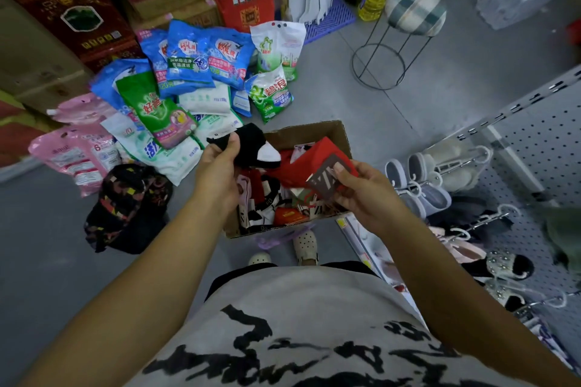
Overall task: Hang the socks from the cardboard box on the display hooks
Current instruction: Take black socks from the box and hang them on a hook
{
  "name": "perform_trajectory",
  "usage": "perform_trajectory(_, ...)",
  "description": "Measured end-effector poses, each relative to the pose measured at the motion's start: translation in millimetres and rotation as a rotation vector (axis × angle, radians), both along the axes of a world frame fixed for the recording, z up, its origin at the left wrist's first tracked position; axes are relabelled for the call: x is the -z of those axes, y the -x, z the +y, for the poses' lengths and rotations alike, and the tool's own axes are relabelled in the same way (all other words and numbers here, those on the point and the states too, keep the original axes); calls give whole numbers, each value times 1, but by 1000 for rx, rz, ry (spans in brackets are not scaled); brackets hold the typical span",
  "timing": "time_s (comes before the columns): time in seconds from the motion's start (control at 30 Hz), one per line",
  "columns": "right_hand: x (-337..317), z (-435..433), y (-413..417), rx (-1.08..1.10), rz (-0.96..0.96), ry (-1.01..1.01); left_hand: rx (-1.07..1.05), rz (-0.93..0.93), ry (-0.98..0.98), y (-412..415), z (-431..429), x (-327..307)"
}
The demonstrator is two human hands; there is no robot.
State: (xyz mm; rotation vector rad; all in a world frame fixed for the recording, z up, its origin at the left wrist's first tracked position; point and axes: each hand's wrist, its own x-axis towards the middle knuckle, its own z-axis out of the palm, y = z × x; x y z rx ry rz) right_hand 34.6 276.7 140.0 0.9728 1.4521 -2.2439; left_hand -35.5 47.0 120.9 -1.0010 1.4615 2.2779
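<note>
Socks (soft, knitted), creased cardboard box

Over the cardboard box, left hand grips black socks, right hand pinches red socks.

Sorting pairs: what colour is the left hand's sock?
This sock: black with a white patch; head view.

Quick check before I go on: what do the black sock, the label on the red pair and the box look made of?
Black sock: matte knit fabric, likely; it droops softly from the left hand. Label: flat, stiff printed card, probably paper, pinched by the right hand. Box: dull brown cardboard with bent flaps.
</note>
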Motion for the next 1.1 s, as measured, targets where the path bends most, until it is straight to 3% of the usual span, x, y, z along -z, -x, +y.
perform_trajectory(0.37,-23,20,21,21,58,24,312,139,258,-11,20,-20)
perform_trajectory(0.6,-30,-13,14,31,72,41,461,184,139,-33,41,-44)
perform_trajectory(0.67,-33,-24,8,-14,79,-46,440,217,170,-36,37,-51)
perform_trajectory(0.77,-39,-30,0,-103,112,-368,465,253,220,-34,24,-62)
perform_trajectory(0.9,-60,-21,-8,-289,368,-646,678,342,298,-25,7,-78)
perform_trajectory(1.0,-83,-20,-18,-432,491,-713,849,398,237,-21,4,-95)
perform_trajectory(1.1,-95,-18,-32,-439,443,-677,970,471,217,-19,7,-110)
